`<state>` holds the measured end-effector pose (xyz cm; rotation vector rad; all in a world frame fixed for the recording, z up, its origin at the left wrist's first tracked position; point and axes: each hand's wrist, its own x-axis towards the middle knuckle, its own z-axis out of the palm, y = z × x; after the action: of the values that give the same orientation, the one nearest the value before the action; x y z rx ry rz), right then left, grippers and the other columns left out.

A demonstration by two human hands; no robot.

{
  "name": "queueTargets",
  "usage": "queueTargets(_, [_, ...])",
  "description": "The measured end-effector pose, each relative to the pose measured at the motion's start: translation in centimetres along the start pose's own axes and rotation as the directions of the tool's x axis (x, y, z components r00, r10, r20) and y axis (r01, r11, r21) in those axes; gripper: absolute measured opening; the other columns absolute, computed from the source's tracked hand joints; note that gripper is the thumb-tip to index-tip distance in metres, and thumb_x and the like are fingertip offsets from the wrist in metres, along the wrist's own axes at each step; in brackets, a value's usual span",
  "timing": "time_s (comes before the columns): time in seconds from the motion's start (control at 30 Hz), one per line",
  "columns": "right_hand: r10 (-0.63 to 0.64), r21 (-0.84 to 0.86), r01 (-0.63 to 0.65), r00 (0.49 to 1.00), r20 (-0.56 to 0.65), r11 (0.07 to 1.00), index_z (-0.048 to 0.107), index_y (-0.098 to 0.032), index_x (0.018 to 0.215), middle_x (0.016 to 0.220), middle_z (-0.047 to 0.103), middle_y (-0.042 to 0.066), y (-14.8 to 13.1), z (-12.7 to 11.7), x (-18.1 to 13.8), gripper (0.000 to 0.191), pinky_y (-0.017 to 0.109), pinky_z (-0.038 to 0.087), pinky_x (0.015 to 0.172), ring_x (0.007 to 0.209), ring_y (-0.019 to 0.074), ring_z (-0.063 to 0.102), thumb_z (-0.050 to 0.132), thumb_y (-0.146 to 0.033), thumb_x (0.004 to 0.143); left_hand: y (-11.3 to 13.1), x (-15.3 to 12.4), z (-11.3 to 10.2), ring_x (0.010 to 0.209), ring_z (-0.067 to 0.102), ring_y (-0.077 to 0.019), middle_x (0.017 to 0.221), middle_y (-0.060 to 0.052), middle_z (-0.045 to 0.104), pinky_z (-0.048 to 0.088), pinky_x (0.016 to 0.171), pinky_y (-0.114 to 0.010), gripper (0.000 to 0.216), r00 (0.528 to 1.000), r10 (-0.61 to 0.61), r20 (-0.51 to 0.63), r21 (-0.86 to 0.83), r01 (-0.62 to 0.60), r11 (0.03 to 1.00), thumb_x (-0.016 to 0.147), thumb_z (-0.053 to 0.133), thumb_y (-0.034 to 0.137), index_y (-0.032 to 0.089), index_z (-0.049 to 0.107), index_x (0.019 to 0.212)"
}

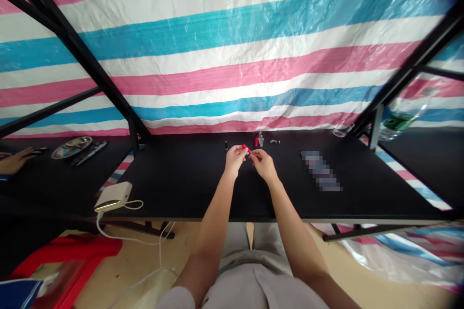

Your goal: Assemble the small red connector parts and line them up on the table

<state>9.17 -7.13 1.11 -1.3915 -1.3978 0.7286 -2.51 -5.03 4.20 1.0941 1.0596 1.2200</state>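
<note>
My left hand [235, 160] and my right hand [263, 165] meet above the black tabletop [188, 188], close to its back edge. A small red part [246, 147] sticks up from the left hand's fingers. The right fingertips pinch its thin dark end, which is too small to name. Behind the hands stand a small black cylinder [226, 145], a red-and-black piece [256, 141], a clear piece [261, 139] and several tiny metal pieces [275, 141].
A pixelated flat item [321, 170] lies right of the hands. A white corded power bank [113, 196] sits at the front left. A co-worker's hand [15, 161] rests beyond a metal tray [71, 147]. Black frame bars [72, 48] rise before a striped tarp.
</note>
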Motion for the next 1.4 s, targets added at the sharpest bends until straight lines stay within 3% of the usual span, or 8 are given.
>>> queueTargets(0.13, [-0.035,-0.181,0.005,0.985,-0.167,0.983,0.059,-0.018,0.082,0.083,0.061,0.004,1.0,-0.6,0.2,0.019,0.027,0.044,0.068,0.069,0.0142,0.055,0.054,-0.033,0.072,-0.5,0.5,1.6,0.060,0.056,-0.0089,0.077,-0.006,0.063,0.039,0.050,-0.018,0.024,0.995,0.079,-0.065,0.037,-0.077,0.996,0.068,0.063,0.030,0.013,0.054,0.082])
queueTargets(0.23, [-0.009,-0.284,-0.074,0.960,-0.279,0.956,0.060,-0.018,0.078,0.077,0.059,0.004,2.3,-1.4,0.7,0.016,0.027,0.041,0.066,0.069,0.0155,0.053,0.055,-0.029,0.069,-1.4,1.6,2.4,0.069,0.059,-0.0122,0.079,-0.006,0.063,0.041,0.053,-0.020,0.024,0.978,0.177,-0.113,0.099,-0.166,0.981,0.071,0.060,0.032,0.014,0.054,0.084])
queueTargets(0.37, [0.124,-0.267,-0.214,0.940,-0.318,0.940,0.060,-0.019,0.080,0.071,0.062,0.001,3.9,-2.3,1.7,0.015,0.026,0.040,0.065,0.068,0.0155,0.056,0.054,-0.029,0.070,-3.5,3.5,2.8,0.069,0.058,-0.0118,0.074,-0.004,0.063,0.043,0.065,-0.023,0.011,0.954,0.299,-0.028,0.397,-0.264,0.879,0.069,0.061,0.024,0.015,0.058,0.075])
queueTargets(0.5, [0.199,-0.343,-0.312,0.924,-0.327,0.886,0.060,-0.020,0.081,0.077,0.065,0.001,4.4,-2.5,3.1,0.014,0.028,0.039,0.069,0.075,0.0174,0.058,0.054,-0.029,0.072,-5.5,5.2,3.0,0.069,0.058,-0.0131,0.072,-0.003,0.064,0.042,0.067,-0.025,0.005,0.960,0.277,0.026,0.614,-0.234,0.754,0.069,0.062,0.020,0.016,0.060,0.073])
queueTargets(0.63, [0.183,-0.456,-0.294,0.945,-0.271,0.840,0.061,-0.021,0.081,0.080,0.066,0.001,4.6,-2.1,4.5,0.012,0.030,0.037,0.074,0.081,0.0177,0.058,0.054,-0.027,0.074,-6.3,6.3,3.2,0.072,0.058,-0.0139,0.076,-0.003,0.065,0.041,0.067,-0.025,0.005,0.957,0.287,0.027,0.710,-0.221,0.668,0.072,0.059,0.021,0.018,0.061,0.076])
queueTargets(0.87, [0.157,-0.578,-0.258,0.963,-0.220,0.774,0.062,-0.020,0.085,0.084,0.065,0.004,5.4,-1.4,6.1,0.014,0.030,0.038,0.074,0.083,0.0181,0.057,0.054,-0.027,0.075,-6.7,7.7,3.2,0.074,0.055,-0.0136,0.079,-0.002,0.064,0.040,0.069,-0.025,0.007,0.934,0.336,0.124,0.791,-0.297,0.534,0.076,0.055,0.022,0.019,0.060,0.079])
queueTargets(1.07, [0.176,-0.599,-0.273,0.960,-0.216,0.753,0.062,-0.020,0.088,0.086,0.065,0.004,5.7,-1.5,6.4,0.017,0.030,0.038,0.073,0.085,0.0188,0.057,0.053,-0.028,0.076,-6.7,8.0,3.4,0.078,0.053,-0.0164,0.082,-0.004,0.061,0.038,0.070,-0.027,0.010,0.945,0.302,0.121,0.883,-0.242,0.403,0.074,0.058,0.027,0.018,0.062,0.076])
queueTargets(1.4, [0.143,-0.649,-0.266,0.961,-0.236,0.713,0.062,-0.020,0.090,0.088,0.065,0.005,5.7,-1.1,6.4,0.019,0.030,0.037,0.074,0.089,0.0195,0.056,0.051,-0.031,0.079,-6.5,8.0,3.6,0.087,0.051,-0.0185,0.089,-0.005,0.058,0.037,0.073,-0.030,0.017,0.961,0.233,0.147,0.933,-0.213,0.290,0.077,0.057,0.035,0.020,0.062,0.082])
